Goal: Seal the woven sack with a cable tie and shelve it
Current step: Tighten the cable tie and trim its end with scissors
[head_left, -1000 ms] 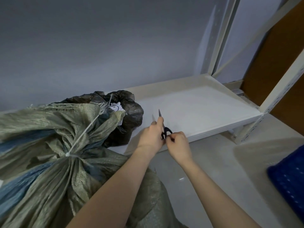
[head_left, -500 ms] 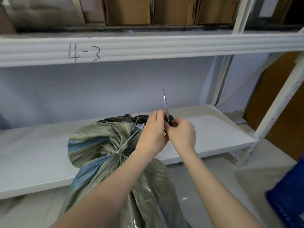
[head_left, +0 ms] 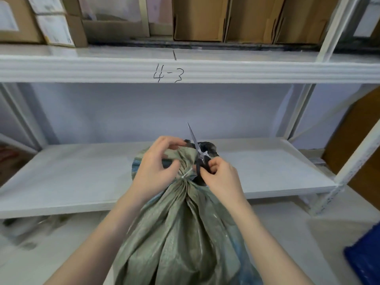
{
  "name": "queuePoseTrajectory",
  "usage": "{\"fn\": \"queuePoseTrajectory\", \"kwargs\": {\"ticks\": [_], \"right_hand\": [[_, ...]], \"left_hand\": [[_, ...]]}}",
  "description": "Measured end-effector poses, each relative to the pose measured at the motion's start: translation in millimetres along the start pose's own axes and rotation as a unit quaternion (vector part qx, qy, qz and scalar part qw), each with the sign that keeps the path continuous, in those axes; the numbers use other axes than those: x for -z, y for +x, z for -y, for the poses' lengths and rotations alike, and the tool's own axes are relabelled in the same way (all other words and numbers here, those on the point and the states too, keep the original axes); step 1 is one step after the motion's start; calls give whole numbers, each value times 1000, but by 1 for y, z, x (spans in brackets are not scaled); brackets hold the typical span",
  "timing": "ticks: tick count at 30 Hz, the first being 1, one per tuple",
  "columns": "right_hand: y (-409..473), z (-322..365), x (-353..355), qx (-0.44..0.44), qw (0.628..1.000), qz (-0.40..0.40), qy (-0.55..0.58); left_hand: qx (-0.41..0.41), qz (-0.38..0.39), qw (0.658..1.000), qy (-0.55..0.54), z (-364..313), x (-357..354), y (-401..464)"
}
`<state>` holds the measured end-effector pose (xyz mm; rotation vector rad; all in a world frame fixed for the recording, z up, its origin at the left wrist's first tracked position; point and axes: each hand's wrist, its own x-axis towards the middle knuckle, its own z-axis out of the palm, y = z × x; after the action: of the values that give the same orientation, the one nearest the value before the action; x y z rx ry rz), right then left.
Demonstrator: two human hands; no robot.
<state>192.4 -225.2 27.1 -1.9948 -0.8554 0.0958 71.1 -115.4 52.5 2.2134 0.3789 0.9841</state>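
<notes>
as left hand (head_left: pixel 156 167) grips sack (head_left: pixel 181 233), right hand (head_left: pixel 223 177) holds scissors (head_left: pixel 198 155)

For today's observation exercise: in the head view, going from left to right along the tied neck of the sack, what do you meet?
left hand → white cable tie → scissors → right hand

Storage boxes and a blue crate
Cardboard boxes (head_left: pixel 197 17) line the upper level; a blue crate (head_left: pixel 364 256) sits on the floor (head_left: pixel 51 254)
</notes>
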Motion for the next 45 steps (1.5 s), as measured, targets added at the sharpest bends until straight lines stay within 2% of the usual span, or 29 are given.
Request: {"fn": "queuePoseTrajectory", "kwargs": {"ticks": [3,5,10,17,24,31,37,45], "right_hand": [[-5,-12,-6,-14,997,38,-58],[-6,-21,-8,-19,995,59,-81],[-7,-43,-13,-14,983,108,-150],[-8,-52,-12,0,968,152,-201],[-7,-58,-1,-32,961,159,-224],[-6,-54,-1,-35,955,167,-244],[-7,-50,2,-27,952,183,-245],[-6,-47,6,-16,955,172,-243]], "left_hand": [[24,-45,999,14,16,1,6],[38,-46,998,22,25,-4,7],[53,24,997,51,48,-25,5],[53,109,979,163,58,-50,12],[77,187,965,165,61,-60,13],[67,132,978,146,67,-55,15],[106,49,990,80,66,-42,17],[141,-18,987,77,63,-32,19]]}}
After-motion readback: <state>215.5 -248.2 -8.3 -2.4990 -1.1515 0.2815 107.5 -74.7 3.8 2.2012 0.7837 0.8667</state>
